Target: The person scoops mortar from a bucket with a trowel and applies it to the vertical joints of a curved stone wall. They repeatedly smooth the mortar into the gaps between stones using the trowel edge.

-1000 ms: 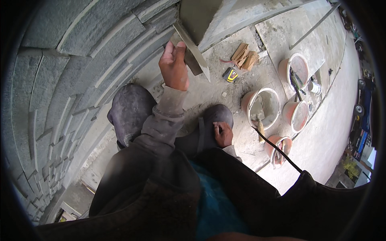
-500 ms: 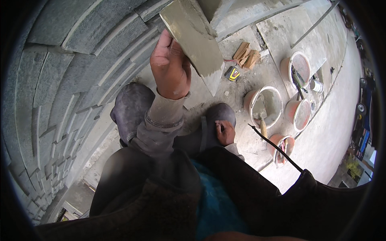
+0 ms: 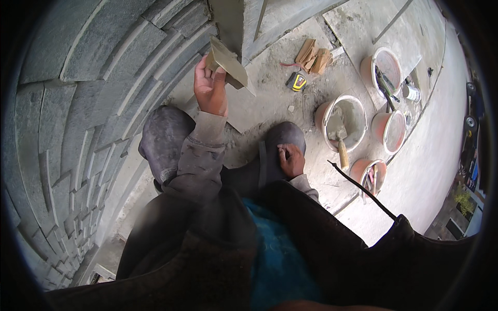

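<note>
My left hand [image 3: 211,92] is raised near the stone-clad wall [image 3: 78,114], fingers and thumb closed round a narrow stone tile [image 3: 226,63]. Grey-brown mortar seems to coat part of the tile, which is tilted and seen partly end-on. It is held close to the corner where the cladding meets a bare grey wall [image 3: 226,20]. On my right knee rests my right hand [image 3: 291,160], its fingers curled in with nothing showing in them.
To the right stands a bucket [image 3: 322,122] with a wooden-handled trowel [image 3: 342,150] in it. Nearby are more buckets, one with tools [image 3: 384,85], and a white can [image 3: 411,93]. A yellow-black tape measure [image 3: 296,82] and brown wood pieces [image 3: 313,55] lie on the floor.
My left hand has drawn the stone tile lower and turned it, so its broad mortared face now looks foreshortened. My right hand stays on the knee. The view has shifted slightly.
</note>
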Demonstrator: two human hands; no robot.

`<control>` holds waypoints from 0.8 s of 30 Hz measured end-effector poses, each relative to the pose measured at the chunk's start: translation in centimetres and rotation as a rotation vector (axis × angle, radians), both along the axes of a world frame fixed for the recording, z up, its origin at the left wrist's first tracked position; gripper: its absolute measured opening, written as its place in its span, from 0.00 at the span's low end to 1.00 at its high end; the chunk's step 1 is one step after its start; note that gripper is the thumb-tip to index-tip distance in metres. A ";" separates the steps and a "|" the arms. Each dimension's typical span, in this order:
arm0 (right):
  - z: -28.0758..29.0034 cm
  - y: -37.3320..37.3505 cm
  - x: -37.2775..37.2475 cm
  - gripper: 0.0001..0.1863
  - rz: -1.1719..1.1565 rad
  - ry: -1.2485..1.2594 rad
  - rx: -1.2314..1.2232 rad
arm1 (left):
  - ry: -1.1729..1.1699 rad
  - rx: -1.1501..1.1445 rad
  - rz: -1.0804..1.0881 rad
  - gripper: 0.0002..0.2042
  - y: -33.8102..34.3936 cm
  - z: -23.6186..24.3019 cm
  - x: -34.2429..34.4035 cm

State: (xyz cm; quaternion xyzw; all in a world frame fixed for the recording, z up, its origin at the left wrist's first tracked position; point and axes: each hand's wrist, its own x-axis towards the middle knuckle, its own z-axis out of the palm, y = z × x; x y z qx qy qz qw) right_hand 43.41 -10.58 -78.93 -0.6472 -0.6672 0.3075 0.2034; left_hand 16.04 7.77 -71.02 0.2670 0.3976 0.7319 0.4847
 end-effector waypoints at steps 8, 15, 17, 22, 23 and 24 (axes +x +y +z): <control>0.2 0.3 0.2 0.06 0.000 0.000 -0.017 | 0.005 -0.070 0.053 0.27 1.6 -1.6 1.5; 0.3 0.5 0.1 0.05 -0.001 0.019 -0.020 | 0.002 -0.145 0.112 0.26 2.5 -1.2 3.3; 0.6 0.4 0.0 0.05 -0.013 0.009 -0.017 | 0.002 -0.153 0.044 0.25 1.2 0.4 4.0; -0.3 0.2 0.1 0.05 -0.026 0.000 -0.029 | -0.197 -0.250 0.014 0.21 -1.4 1.8 3.5; -0.2 0.1 0.1 0.05 -0.027 0.002 -0.037 | -0.233 -0.288 0.038 0.21 -1.3 1.2 2.7; -0.2 0.2 0.1 0.05 -0.025 0.006 -0.029 | -0.201 -0.316 0.050 0.17 -0.7 0.5 2.1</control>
